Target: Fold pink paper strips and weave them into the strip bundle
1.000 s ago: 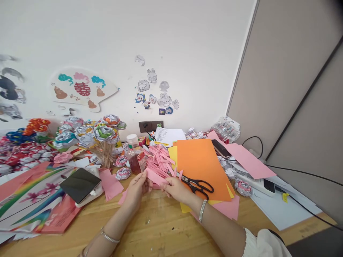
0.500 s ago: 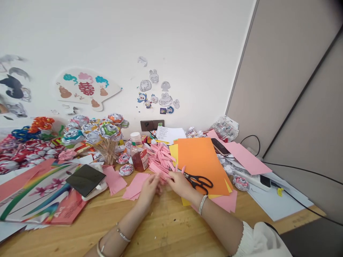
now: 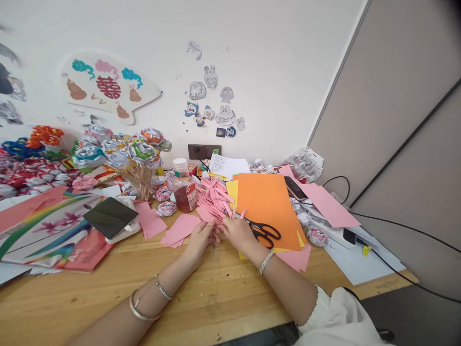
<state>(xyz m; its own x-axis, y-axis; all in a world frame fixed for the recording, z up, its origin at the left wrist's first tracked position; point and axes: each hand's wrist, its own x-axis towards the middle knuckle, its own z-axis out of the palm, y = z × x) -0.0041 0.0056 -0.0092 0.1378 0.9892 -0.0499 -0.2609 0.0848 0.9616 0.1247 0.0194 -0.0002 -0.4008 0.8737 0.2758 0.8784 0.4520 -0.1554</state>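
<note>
My left hand (image 3: 202, 239) and my right hand (image 3: 237, 234) meet over the wooden table, fingers pinched close together. Between their fingertips is a piece of pink paper (image 3: 206, 214), partly hidden by the fingers. Just behind lies a heap of folded pink paper strips (image 3: 216, 194). Left of my left hand is a small stack of pink paper sheets (image 3: 180, 229). Black-handled scissors (image 3: 264, 231) rest on orange paper (image 3: 268, 202) beside my right hand. A bottle of reddish liquid (image 3: 185, 194) stands behind my left hand.
Paper flowers on sticks (image 3: 140, 178) stand at the back left. A dark phone-like device (image 3: 111, 217) lies on the left, near a colourful paper pack (image 3: 46, 230). To the right are a power strip (image 3: 331, 228), black cables and white sheets (image 3: 363, 264). The wooden table (image 3: 201, 298) runs toward me.
Both hands have drawn closer together, and the pink paper, earlier stretched flat between them, is now more covered by fingers. The left hand moved right, uncovering the pink stack. The view has tilted down.
</note>
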